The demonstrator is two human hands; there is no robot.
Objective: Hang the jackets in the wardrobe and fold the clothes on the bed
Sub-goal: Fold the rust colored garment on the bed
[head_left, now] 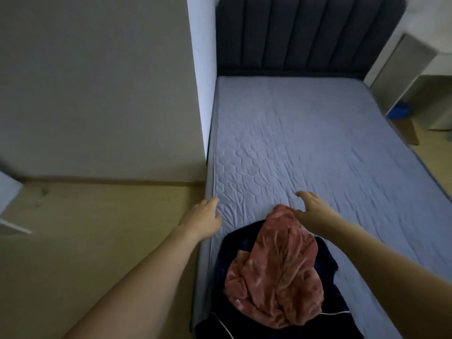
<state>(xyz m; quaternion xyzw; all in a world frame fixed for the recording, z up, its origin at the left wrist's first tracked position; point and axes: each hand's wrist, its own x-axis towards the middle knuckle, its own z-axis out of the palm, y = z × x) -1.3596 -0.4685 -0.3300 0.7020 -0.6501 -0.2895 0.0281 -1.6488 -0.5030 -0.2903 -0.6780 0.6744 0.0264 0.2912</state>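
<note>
Clothes: your pink garment (275, 272) lies crumpled on a dark navy garment (327, 260) at the near end of the bed (305, 143); the navy one runs off the bottom edge.
Long axis: the heap runs toward the headboard (293, 33).
Left hand (204, 220): relaxed, fingers on the mattress edge.
Right hand (311, 207): spread, gripping nothing, beside the pink top end.

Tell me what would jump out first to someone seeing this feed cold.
The crumpled pink garment heaped on a dark navy garment at the near end of the bed draws the eye first. Next come the two bare arms reaching in: the left hand rests at the mattress's left edge, and the right hand hovers open just beyond the pink heap. Behind stands a dark padded headboard.
</note>
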